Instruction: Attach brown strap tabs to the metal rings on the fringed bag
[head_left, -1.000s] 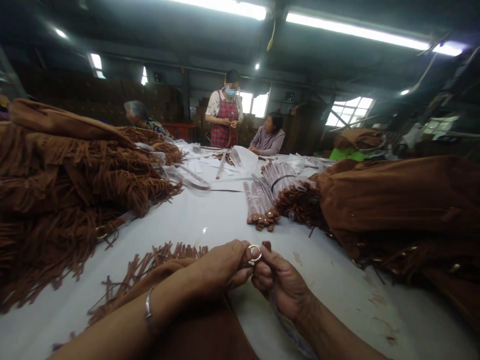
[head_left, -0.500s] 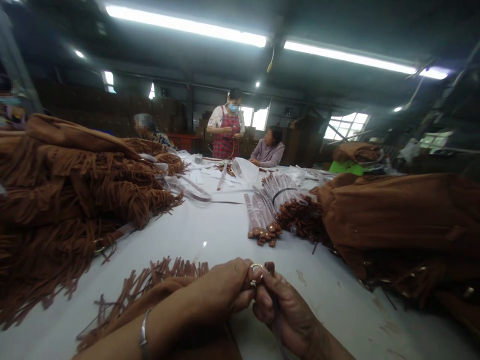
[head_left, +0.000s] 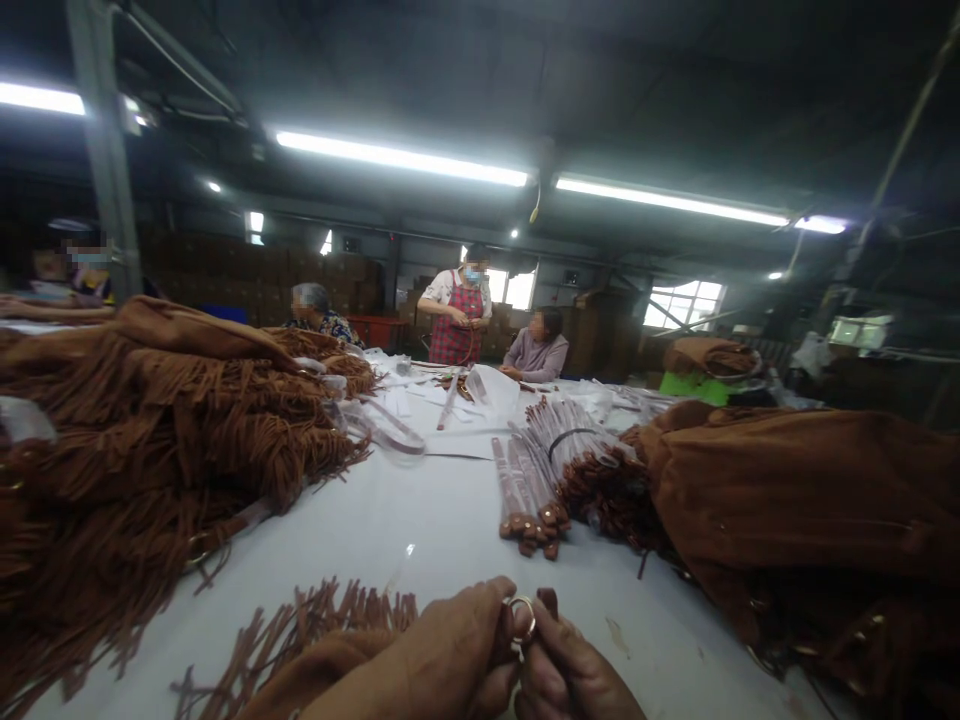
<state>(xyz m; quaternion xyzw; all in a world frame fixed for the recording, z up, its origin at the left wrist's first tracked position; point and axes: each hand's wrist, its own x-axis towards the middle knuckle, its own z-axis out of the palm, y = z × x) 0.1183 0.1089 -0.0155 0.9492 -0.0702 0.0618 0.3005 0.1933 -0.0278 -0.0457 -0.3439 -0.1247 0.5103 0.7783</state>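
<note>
My left hand (head_left: 442,655) and my right hand (head_left: 574,675) meet at the bottom edge, fingers pinched together on a small metal ring (head_left: 522,618). A brown strap end (head_left: 550,600) sticks up from my right hand's fingers beside the ring. Under my left wrist lies a brown suede piece with fringe (head_left: 322,625) spread on the white table (head_left: 442,520). Only the upper parts of both hands show.
Heaps of brown fringed suede (head_left: 165,430) fill the left; a large brown pile (head_left: 810,500) fills the right. Wrapped brown straps (head_left: 529,490) lie mid-table. Three people (head_left: 461,315) work at the far end, another sits far left.
The view has tilted upward, so my hands sit lower in the picture and more ceiling shows. Both hands keep their pinch on the ring.
</note>
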